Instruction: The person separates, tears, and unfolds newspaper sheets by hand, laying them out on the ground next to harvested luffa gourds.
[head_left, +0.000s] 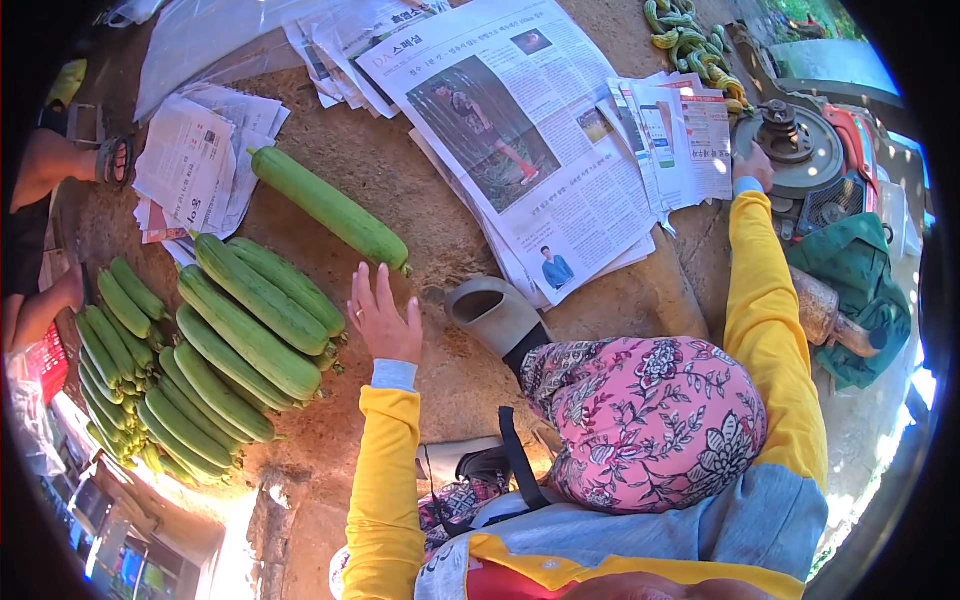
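My left hand (386, 319) is spread with its fingers apart, just below the stem end of a long green gourd (330, 206) lying alone on the dirt floor. Left of that hand lies a pile of long green gourds (251, 330), with smaller ones (112, 345) beyond it. My right hand (754, 165) reaches far to the right, beside a round metal pulley (806, 154) and the edge of some small newspaper sheets (701, 139); its fingers are partly hidden, so its grip is unclear. A stack of newspapers (555, 120) lies in front of me.
Another newspaper stack (187, 165) lies at the left, near plastic sheeting (217, 45). Twisted yellow-green gourds (686, 41) are at the upper right. An engine-like machine (840, 202) and green cloth (862, 277) stand at the right. Another person's foot (82, 165) and hand (67, 292) show at the left edge.
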